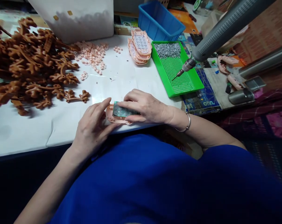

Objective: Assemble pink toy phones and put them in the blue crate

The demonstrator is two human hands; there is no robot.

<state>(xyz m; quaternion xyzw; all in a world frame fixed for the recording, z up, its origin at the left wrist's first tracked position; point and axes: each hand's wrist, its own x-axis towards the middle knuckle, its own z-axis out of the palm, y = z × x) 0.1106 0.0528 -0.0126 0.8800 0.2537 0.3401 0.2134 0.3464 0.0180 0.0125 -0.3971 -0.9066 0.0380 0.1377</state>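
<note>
Head view, left hand: left hand (91,124) curled about the left end of a pink shell (109,117), fingers at its far side, thumb along the near edge.
Head view, right hand: right hand (143,105) closed on a green circuit board (119,110), forefinger across its top, thumb at the near side; metal bangle (189,121) on the wrist.
Hand spacing: near each other, apart, with shell and board between them.
Board position: over the shell; whether fully seated, cannot tell, right hand covers part.
Beyond right hand: stack of pink parts (141,45), beside a green tray (175,70) with silver screws (167,49) heaped at its far end; blue bin (164,33) behind.
Above tray, right of right hand: power driver (208,40), bit slanting down and left.
Beyond left hand: loose small pink pieces (91,54), white container (80,21) behind them.
Left of left hand, farther out: heap of brown parts (38,68).
Under both hands: front edge of the white worktop (61,127).
</note>
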